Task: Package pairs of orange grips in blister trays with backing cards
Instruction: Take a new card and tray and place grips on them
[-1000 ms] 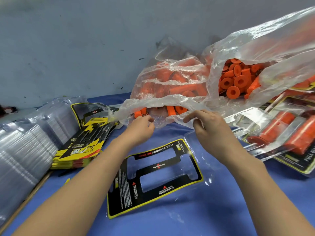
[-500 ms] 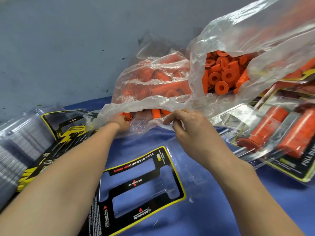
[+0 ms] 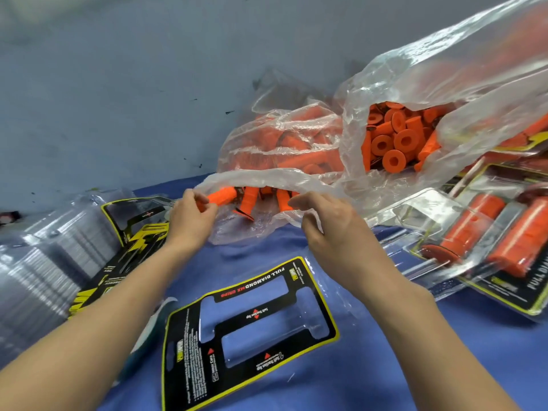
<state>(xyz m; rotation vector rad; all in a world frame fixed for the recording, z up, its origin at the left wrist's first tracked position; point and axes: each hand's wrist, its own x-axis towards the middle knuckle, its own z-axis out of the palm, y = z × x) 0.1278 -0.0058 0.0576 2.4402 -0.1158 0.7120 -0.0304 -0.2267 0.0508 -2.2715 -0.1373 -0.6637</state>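
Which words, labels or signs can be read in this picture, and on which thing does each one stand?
"FULL DIAMOND MX GRIPS": top edge of the backing card lying in front, upside down to the camera.
"Soft Traction Top": middle bar of the same card, by a red arrow mark.
"Soft Traction Top": lower bar of the same card.
"FULL DIA", cut off: finished pack at the right.
Fine print on the card's left strip and on the card stack: too small.

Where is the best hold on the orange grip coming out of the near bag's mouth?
On the bare tube end of the orange grip, approached from the left, where the left hand already pinches it. It lies roughly level, that end clear of the near bag, its flanged end inside the mouth among other grips.
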